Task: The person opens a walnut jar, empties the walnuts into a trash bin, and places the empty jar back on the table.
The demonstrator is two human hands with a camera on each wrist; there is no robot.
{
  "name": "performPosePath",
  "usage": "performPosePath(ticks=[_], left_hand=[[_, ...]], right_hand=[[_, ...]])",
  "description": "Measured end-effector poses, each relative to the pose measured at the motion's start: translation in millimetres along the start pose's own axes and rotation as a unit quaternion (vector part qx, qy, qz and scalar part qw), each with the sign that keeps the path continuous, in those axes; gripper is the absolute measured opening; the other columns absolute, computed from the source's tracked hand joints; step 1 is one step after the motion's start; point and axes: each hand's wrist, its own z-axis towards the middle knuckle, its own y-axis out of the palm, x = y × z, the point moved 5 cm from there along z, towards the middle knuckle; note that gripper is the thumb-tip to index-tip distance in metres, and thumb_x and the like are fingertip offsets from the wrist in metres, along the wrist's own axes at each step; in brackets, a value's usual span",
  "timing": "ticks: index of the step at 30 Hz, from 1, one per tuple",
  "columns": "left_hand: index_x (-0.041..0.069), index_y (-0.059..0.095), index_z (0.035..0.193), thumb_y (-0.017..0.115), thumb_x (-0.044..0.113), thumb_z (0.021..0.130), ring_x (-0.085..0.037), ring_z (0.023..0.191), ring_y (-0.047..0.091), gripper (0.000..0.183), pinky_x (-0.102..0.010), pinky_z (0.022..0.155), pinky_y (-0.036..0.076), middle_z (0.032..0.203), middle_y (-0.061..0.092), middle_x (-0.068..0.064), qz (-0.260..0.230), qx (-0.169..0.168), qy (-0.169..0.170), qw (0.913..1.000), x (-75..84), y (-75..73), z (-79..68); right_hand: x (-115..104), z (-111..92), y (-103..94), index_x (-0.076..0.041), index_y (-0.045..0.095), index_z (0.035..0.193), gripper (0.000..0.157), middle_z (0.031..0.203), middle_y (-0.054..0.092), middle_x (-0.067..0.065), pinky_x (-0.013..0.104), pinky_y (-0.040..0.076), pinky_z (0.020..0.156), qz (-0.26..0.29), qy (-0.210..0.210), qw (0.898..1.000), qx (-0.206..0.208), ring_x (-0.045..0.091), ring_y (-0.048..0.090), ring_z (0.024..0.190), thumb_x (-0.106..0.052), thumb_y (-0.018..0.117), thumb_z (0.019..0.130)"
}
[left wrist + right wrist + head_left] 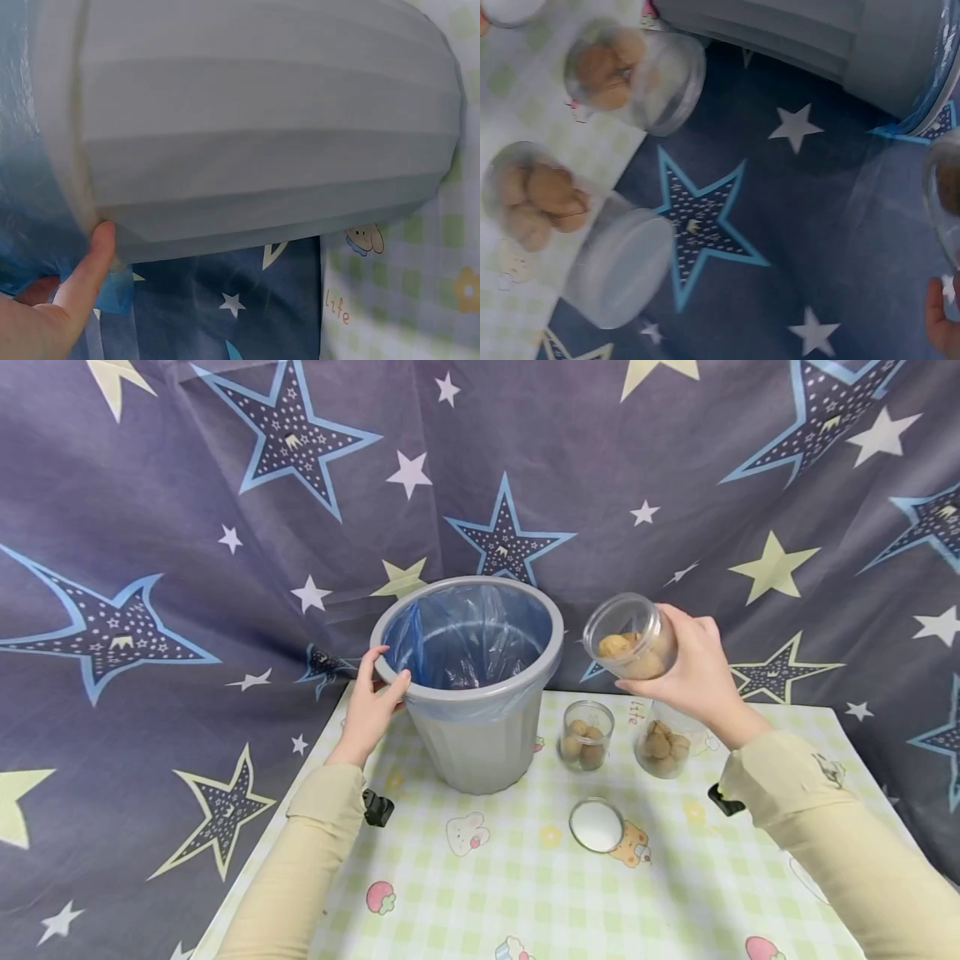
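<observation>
My left hand (367, 708) grips the near left rim of a grey trash bin (480, 747), lined with a blue plastic bag (472, 647). In the left wrist view, its thumb (96, 259) presses the bin's outer rim. Right of the bin, my right hand (697, 670) holds a clear jar (632, 637) in the air, its mouth tilted toward the bin. Yellowish-brown lumps (621, 646) lie inside it. Only an edge of this jar shows in the right wrist view.
Two clear jars (587, 737) (663, 750) with brown round pieces stand right of the bin. A round, whitish disc (597, 825) lies in front of them. The checked tablecloth (465, 902) meets a dark star-patterned curtain (600, 452) behind.
</observation>
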Motion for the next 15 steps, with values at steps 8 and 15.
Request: performPosePath(ticks=[8, 15], left_hand=[[0.02, 0.027, 0.145, 0.055, 0.02, 0.095, -0.024, 0.111, 0.047, 0.058, -0.053, 0.093, 0.047, 0.136, 0.037, -0.024, -0.008, -0.003, 0.004, 1.0, 1.6, 0.5, -0.2], [0.02, 0.026, 0.146, 0.055, 0.022, 0.095, -0.026, 0.115, 0.046, 0.058, -0.052, 0.094, 0.046, 0.138, 0.036, -0.024, -0.005, -0.007, 0.005, 0.9999, 0.1, -0.4, 0.3]], right_hand=[[-28, 23, 15.1, -0.004, 0.048, 0.129, 0.091, 0.118, 0.059, 0.02, 0.054, 0.04, 0.081, -0.103, 0.008, 0.993, -0.052, 0.039, 0.042, 0.103, -0.031, 0.09, 0.053], [-51, 35, 27.3, -0.004, 0.046, 0.132, 0.096, 0.12, 0.057, 0.02, 0.057, 0.041, 0.08, -0.201, -0.053, 0.976, -0.063, 0.04, 0.044, 0.102, -0.037, 0.088, 0.053]])
